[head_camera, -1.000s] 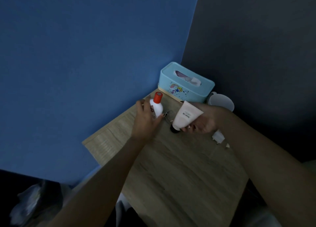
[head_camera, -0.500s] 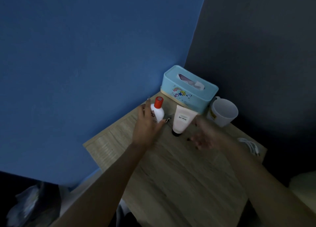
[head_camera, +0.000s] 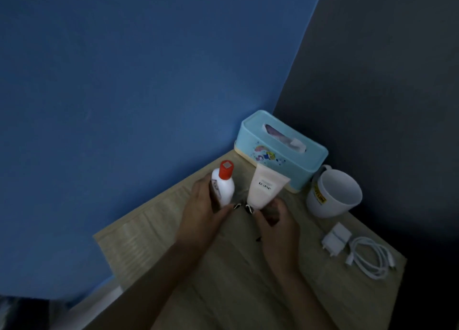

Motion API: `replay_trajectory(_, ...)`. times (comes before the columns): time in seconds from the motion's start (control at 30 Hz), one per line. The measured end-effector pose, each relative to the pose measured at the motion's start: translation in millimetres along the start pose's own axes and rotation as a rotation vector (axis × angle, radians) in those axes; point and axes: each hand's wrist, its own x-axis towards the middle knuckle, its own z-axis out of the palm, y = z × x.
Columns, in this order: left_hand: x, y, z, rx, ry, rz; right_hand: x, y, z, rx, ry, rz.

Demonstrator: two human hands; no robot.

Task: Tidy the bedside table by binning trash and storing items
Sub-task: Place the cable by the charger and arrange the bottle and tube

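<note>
Fingers of the left hand (head_camera: 206,206) grip the bottle (head_camera: 224,186) — right hand (head_camera: 277,221) clasps the tube (head_camera: 264,189).

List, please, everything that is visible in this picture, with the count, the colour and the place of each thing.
bedside table: one, light wood, in the corner of the walls
walls: two, blue on the left, dark grey on the right
tissue box: one, light blue, back corner of the table
bottle: one, white with red cap, upright, left of the tube
tube: one, white, cap down, in front of the tissue box
mug: one, white with yellow label, right of the tissue box
charger plug: one, white, in front of the mug
cable: one, white, coiled, beside the plug
left hand: grips the bottle
right hand: fingers curled round the tube's lower end
</note>
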Motion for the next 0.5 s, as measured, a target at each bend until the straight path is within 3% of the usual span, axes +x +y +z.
replay_trajectory(0.23, 58, -5, 30, 0.010, 0.077, -0.040, 37, -5, 31, -0.024, 0.150, -0.059)
replay_trajectory(0.5, 67, -15, 32, 0.008, 0.003, 0.022, 43, -1, 36, -0.047, 0.182, -0.105)
